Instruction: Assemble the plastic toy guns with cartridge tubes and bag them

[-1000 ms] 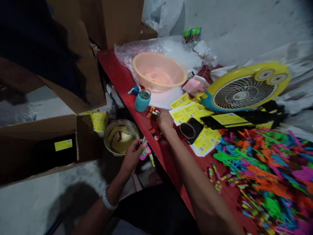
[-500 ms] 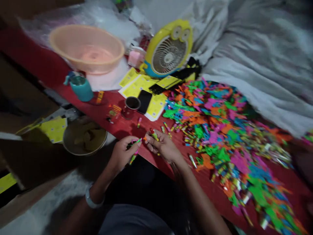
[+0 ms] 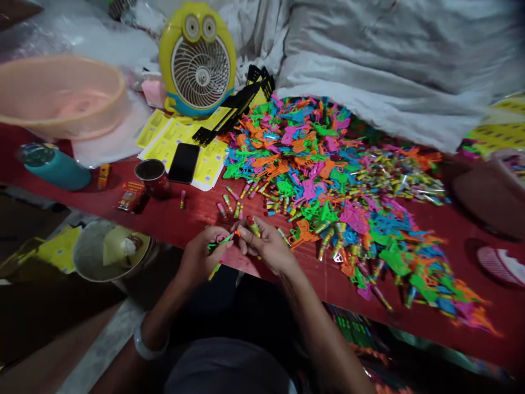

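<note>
My left hand (image 3: 199, 253) is closed in a pinch around thin green and pink plastic toy pieces (image 3: 222, 239). A yellow-green tip (image 3: 214, 271) sticks out below its fingers. Facing it, my right hand (image 3: 268, 246) is closed on a small tube with a red end (image 3: 253, 225), and an orange bit (image 3: 237, 232) shows at its fingertips. The two hands nearly meet at the table's front edge, and the pieces between them are too small to make out fully. Several small labelled tubes (image 3: 239, 209) lie just beyond my hands.
Right of my hands spreads a heap of bright plastic toy pieces (image 3: 305, 189) mixed with tubes. Behind stand a yellow fan (image 3: 200, 71), a phone (image 3: 184, 163) on yellow sheets, a cup (image 3: 152, 178), a teal bottle (image 3: 61, 168) and a peach basin (image 3: 61, 128). A bucket (image 3: 88, 262) stands lower left.
The view has swung right, so the basin, fan and cup sit further left and more of the heap shows. Both hands keep their hold, close together.
</note>
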A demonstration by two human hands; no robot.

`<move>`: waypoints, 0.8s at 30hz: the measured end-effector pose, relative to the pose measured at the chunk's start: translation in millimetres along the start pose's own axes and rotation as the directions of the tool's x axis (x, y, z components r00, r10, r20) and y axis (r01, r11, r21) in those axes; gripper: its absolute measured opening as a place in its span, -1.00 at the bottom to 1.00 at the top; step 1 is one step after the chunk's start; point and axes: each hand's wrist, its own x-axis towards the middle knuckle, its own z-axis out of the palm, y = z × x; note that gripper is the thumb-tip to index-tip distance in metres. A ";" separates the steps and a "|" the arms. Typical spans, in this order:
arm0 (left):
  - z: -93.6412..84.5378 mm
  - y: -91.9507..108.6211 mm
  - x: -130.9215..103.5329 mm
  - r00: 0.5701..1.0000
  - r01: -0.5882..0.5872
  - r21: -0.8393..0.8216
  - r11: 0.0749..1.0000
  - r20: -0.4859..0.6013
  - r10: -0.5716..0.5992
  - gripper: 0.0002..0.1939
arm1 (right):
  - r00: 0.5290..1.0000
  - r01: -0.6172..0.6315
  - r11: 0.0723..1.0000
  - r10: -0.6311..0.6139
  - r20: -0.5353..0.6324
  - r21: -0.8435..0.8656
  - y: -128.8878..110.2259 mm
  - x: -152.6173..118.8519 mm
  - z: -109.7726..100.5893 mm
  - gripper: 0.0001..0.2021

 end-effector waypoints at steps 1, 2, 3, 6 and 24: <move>2.7 0.8 -0.5 1.000 -0.003 -0.023 1.000 0.003 0.003 -0.88 | 1.000 0.008 1.000 -0.008 0.003 0.010 1.8 -2.7 -1.5 -0.54; 5.4 2.0 -0.6 1.000 0.010 -0.046 0.999 0.013 -0.009 -0.87 | 1.000 0.016 1.000 -0.016 0.004 0.025 4.0 -5.7 -3.2 -0.54; 8.2 3.7 -0.4 0.999 0.036 -0.068 0.997 0.030 -0.034 -0.86 | 1.000 0.024 0.999 -0.024 -0.001 0.045 6.6 -8.7 -5.1 -0.54; 18.3 11.9 3.6 0.990 0.109 -0.118 0.987 0.098 -0.098 -0.82 | 0.998 0.058 0.992 -0.055 -0.034 0.112 14.9 -16.8 -13.7 -0.56; 57.9 24.9 8.0 0.998 0.055 -0.021 0.998 -0.007 -0.055 -0.92 | 0.985 0.104 0.977 -0.076 -0.156 0.185 21.0 -28.3 -37.0 -0.62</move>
